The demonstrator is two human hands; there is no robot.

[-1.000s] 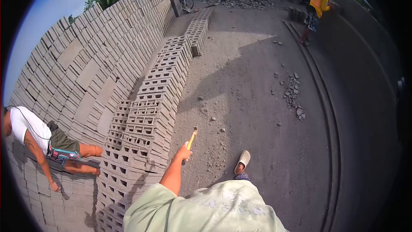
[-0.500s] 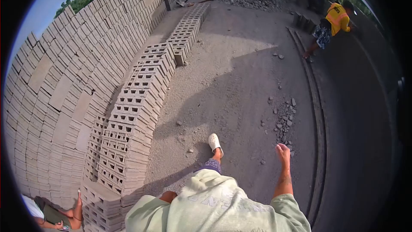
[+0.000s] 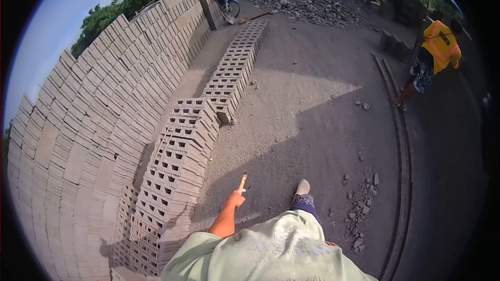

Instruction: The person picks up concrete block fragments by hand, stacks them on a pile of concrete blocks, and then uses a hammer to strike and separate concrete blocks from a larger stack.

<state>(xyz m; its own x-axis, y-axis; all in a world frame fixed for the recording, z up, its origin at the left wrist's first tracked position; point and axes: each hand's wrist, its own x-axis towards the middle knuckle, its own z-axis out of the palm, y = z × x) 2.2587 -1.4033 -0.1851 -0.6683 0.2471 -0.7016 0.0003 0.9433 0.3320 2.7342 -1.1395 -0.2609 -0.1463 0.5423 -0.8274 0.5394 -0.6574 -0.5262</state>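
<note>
My left hand point(image 3: 236, 198) is held forward over the gravelly ground, its fingers wrapped round the handle of a small tool point(image 3: 242, 181) with a light wooden-looking grip. The tool's dark tip points forward; its exact shape is too small to tell. Left of the hand stands a long row of stacked hollow concrete blocks point(image 3: 166, 166), not touched by it. My right hand is out of sight; only a bit of skin shows beside the right side of my light green shirt point(image 3: 276, 252).
A tall block wall point(image 3: 99, 109) rises at left. A person in a yellow vest point(image 3: 440, 47) stands at the upper right beside a long rail point(image 3: 403, 161). Broken stones point(image 3: 362, 205) lie at right. Farther off are a rubble pile point(image 3: 312, 2) and a motorbike point(image 3: 228, 2).
My left hand with the tool has swung forward into view, and my right hand has dropped out of view. The seated person at lower left is no longer visible. A different foot is forward.
</note>
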